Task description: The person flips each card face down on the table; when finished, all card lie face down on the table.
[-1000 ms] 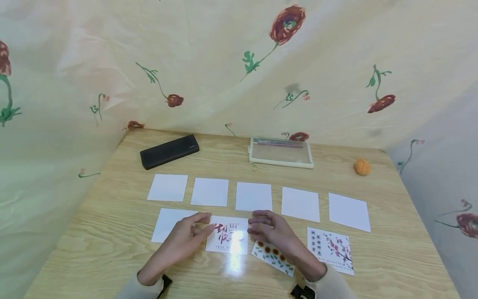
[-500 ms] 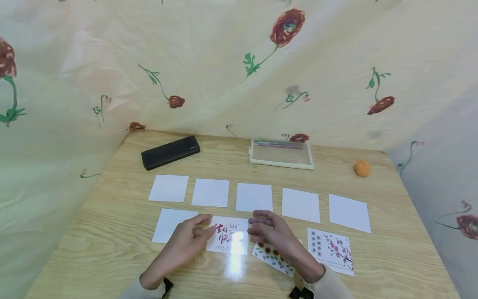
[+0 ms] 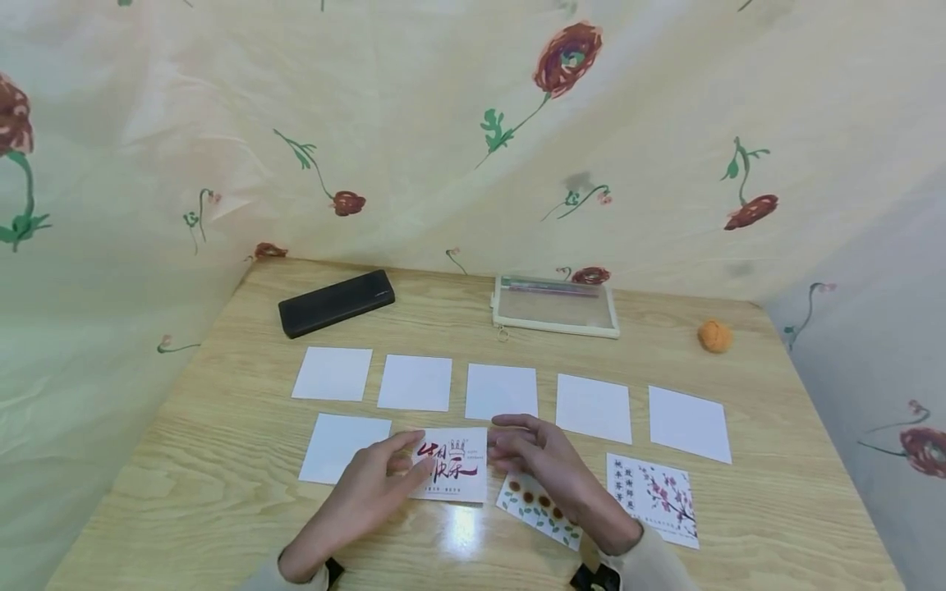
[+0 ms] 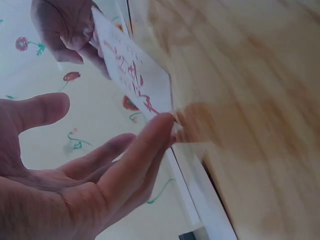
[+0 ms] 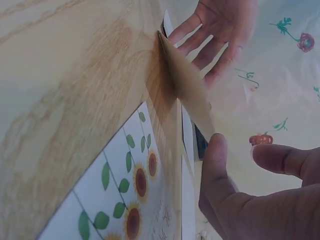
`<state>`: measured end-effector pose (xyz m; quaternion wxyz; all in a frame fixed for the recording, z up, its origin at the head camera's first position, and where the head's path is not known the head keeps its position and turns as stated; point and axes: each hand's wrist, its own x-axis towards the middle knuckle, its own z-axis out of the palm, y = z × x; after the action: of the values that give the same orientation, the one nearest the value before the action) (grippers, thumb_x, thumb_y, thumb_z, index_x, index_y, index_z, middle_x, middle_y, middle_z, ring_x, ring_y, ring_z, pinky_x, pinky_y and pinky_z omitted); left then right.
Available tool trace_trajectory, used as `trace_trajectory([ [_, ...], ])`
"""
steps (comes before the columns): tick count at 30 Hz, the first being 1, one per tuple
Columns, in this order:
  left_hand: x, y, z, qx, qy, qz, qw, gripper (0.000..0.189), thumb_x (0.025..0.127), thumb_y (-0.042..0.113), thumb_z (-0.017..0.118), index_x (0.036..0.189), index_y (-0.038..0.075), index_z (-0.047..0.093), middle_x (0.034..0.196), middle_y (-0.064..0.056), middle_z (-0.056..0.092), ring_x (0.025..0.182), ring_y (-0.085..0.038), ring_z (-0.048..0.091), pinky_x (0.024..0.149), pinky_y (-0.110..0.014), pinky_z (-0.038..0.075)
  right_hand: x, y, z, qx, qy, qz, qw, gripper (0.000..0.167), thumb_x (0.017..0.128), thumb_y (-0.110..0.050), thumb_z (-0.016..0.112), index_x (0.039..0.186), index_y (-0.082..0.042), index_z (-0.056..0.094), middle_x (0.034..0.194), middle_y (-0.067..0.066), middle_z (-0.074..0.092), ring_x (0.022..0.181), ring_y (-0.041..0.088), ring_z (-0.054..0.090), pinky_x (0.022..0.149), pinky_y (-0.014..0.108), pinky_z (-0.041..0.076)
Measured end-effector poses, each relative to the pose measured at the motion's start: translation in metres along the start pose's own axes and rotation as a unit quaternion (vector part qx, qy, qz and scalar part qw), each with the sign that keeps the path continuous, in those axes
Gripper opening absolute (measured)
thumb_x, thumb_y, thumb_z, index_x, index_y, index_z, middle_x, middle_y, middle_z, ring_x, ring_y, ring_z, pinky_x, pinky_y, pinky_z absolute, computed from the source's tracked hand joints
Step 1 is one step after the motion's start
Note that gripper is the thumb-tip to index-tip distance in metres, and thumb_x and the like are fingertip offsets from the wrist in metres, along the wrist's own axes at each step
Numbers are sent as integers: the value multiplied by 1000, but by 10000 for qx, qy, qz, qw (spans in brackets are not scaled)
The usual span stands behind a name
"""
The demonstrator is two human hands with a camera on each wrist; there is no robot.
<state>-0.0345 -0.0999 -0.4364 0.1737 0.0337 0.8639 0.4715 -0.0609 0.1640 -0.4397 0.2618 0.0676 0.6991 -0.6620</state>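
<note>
- A person's left hand (image 3: 373, 476) sits at the left edge of a greeting card (image 3: 460, 483), fingers gently bent, thumb well apart from them; the left wrist view shows a fingertip meeting the card's corner, with no pinch around it.
- The right hand (image 3: 547, 460) faces it from the right edge, loosely curved; in the right wrist view 1 fingertip touches the card's end while another digit stands clear of it.
- The greeting card, printed with red characters and a small cake drawing, tilts between the 2 hands at the near middle of the table (image 3: 148, 492); whether its lower edge touches the wood cannot be told.
- A sunflower card (image 3: 535, 510) lies askew just to the right, partly under the right hand and forearm; a blossom card (image 3: 665, 497) lies farther right.
- 1 blank card (image 3: 332, 447) lies left of the greeting card, its right part behind the left hand.
- Beyond, 5 white cards (image 3: 501, 392) form a row from left to right.
- At the far side rest a black case (image 3: 336, 304) on the left, a clear zip pouch (image 3: 554, 308) near the middle and an orange round object (image 3: 715, 336) on the right, before a flower-patterned cloth (image 3: 429, 107).
</note>
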Motion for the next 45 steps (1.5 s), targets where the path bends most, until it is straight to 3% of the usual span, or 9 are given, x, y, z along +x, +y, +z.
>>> trace_trajectory([
  [5,-3,6,5,375,-110,141,9991,64,100,53,66,148,12,57,136,-16,70,115,-34,72,93,-53,60,4,-1,2,81,-272,-135,9995,43,105,-13,59,142,8,53,122,22,74,100,15,76,90,25,62],
  [10,-3,9,9,546,-177,360,9977,70,99,62,61,149,13,55,135,-12,70,117,-26,67,93,-48,57,6,2,5,61,-863,-344,9957,43,105,-10,59,140,14,51,124,27,71,101,18,76,90,26,62],
  [15,-1,11,13,506,-412,583,9962,71,100,64,58,150,13,54,140,-11,66,117,-21,64,93,-42,54,9,6,13,-73,-1105,-424,9929,45,103,-11,62,139,14,53,125,27,71,100,18,75,90,29,63],
  [21,0,8,15,-54,-865,733,9935,67,105,56,54,154,11,49,146,-19,62,127,-32,65,94,-46,60,10,10,18,-148,-1150,-308,9928,51,103,-17,66,143,11,51,132,27,68,104,18,73,92,30,62],
  [26,0,6,12,-896,-1301,881,9835,59,110,43,52,157,9,44,158,-19,51,134,-36,62,100,-40,60,8,12,19,-197,-1163,-236,9927,65,104,-31,66,150,8,43,146,31,57,120,28,70,99,38,61],
  [31,2,9,7,-1833,-1386,1030,9678,55,110,28,54,157,1,41,158,-26,48,136,-41,59,99,-28,59,9,11,21,-456,-822,-290,9952,69,103,-36,67,152,6,42,144,31,57,123,36,67,96,43,62],
  [34,3,10,4,-2106,-1295,1102,9627,52,110,20,55,156,1,42,155,-27,50,133,-40,61,97,-27,60,9,9,23,-608,-455,-311,9966,70,101,-35,70,150,7,44,140,29,59,117,34,70,91,41,64],
  [41,4,9,-3,-1978,-863,1205,9690,49,106,13,60,152,5,48,143,-23,63,121,-39,68,92,-31,62,10,5,20,-755,418,-329,9957,59,96,-25,78,142,2,53,126,22,63,97,21,74,78,36,64],
  [45,3,4,-9,-1995,-475,1089,9727,47,102,13,68,147,10,56,130,-19,70,107,-27,73,85,-30,63,12,6,15,-624,722,-462,9944,46,94,-12,79,133,0,57,116,17,64,88,17,73,71,33,63],
])
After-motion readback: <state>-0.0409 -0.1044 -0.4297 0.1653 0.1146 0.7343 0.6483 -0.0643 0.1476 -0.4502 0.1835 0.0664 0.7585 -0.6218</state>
